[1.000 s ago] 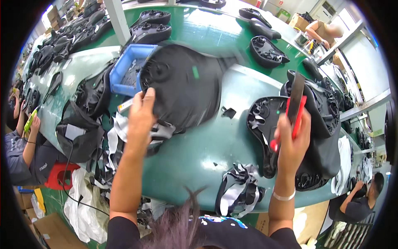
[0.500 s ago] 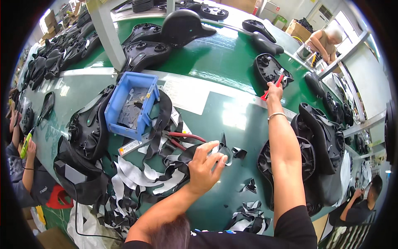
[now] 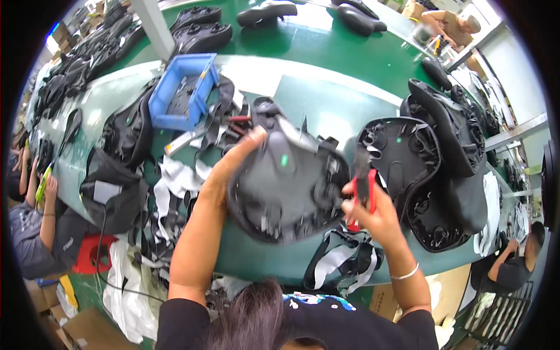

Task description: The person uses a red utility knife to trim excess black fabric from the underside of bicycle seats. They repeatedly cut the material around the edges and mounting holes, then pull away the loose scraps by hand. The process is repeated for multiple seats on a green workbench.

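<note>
Head view: my left hand [image 3: 236,169] has come off the straps on the tabletop [image 3: 326,64] and its fingers now grasp the upper left rim of a black moulded shell [image 3: 286,186], raised in front of me with its ribbed underside up. At 3 o'clock of the shell, my right hand [image 3: 373,213], back from the far side, is clenched on a red-handled tool [image 3: 363,189] touching its edge. I judge trimming is about to begin; a blue tray [image 3: 175,96] sits at 10 o'clock.
</note>
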The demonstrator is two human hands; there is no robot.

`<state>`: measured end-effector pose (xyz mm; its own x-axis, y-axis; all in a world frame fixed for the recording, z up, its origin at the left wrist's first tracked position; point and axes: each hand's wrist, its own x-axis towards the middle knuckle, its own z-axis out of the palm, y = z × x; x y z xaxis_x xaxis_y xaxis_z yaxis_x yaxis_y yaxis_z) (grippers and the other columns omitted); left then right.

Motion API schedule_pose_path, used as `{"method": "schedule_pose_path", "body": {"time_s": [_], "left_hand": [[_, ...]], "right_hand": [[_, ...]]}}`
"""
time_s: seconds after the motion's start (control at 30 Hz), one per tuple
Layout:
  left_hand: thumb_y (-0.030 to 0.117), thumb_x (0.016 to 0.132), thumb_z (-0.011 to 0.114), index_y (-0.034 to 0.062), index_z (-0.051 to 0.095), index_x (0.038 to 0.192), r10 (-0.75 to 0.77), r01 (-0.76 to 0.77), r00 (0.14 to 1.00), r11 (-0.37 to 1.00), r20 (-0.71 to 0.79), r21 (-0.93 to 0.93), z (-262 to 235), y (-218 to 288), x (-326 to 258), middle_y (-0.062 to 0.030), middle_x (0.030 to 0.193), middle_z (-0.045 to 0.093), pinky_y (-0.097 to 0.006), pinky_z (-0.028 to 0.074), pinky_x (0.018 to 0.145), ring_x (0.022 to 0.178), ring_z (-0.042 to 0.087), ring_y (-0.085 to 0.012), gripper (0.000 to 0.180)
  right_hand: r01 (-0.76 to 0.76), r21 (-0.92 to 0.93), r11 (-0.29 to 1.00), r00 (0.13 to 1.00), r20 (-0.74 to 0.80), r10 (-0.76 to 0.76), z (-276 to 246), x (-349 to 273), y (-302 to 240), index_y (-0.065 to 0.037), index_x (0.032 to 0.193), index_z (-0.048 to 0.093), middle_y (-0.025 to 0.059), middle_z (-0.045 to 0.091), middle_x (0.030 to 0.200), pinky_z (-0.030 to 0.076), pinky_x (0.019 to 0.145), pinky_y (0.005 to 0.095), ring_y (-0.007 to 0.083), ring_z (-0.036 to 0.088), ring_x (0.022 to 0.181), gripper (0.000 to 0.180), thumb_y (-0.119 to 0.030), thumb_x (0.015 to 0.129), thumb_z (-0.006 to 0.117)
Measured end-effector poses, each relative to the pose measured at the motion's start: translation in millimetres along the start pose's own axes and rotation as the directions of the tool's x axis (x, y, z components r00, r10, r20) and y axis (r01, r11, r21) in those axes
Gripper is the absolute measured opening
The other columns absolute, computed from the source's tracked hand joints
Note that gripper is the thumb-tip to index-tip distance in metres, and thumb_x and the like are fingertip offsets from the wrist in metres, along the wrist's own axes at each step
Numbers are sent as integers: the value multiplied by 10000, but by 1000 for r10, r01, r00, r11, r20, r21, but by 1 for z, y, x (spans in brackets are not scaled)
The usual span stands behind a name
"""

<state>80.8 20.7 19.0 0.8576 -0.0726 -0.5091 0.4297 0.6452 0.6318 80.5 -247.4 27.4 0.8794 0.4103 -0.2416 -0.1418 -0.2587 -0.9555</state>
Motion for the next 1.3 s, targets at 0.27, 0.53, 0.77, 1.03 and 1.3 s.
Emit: {"method": "schedule_pose_path", "body": {"time_s": [0.27,0.53,0.77,1.03,1.3], "left_hand": [[369,805,704,-7,506,1217,196,-219,976,863,99,455,-32,-20,-18,-50,987,596,-241,499,706,812,586,-101,592],[344,760,697,-20,576,1071,203,-238,970,694,132,679,-23,-5,-8,-59,900,599,-260,491,695,755,572,-122,494],[291,769,674,-33,550,1121,359,-242,923,820,-139,518,-38,-41,-57,-65,932,594,-261,466,747,807,553,-120,494],[270,798,683,-22,530,1130,496,-370,826,835,-268,408,-53,-75,-89,-65,984,565,-266,426,824,893,517,-133,468],[192,662,766,64,569,1081,807,-194,514,-222,292,956,-30,-66,-87,-132,1109,542,-406,355,947,1104,480,-313,480]], "right_hand": [[589,-605,536,751,165,-639,-12,-27,37,-109,1314,512,108,634,858,509,599,296,203,624,679,546,-48,798,679],[537,-813,224,821,444,-358,-19,-41,24,-169,1390,438,99,468,696,444,487,377,258,540,540,661,3,775,608],[60,-550,833,998,28,-54,40,-125,56,-49,1327,444,240,637,960,537,686,413,402,651,791,503,-24,852,609],[403,-480,779,875,-48,-482,57,-27,27,-24,1269,478,101,632,1030,482,665,237,112,587,748,568,-60,767,740],[267,-65,961,943,-188,-275,38,-3,16,-12,1204,527,16,596,915,472,730,229,84,573,803,481,-109,783,739]]}}
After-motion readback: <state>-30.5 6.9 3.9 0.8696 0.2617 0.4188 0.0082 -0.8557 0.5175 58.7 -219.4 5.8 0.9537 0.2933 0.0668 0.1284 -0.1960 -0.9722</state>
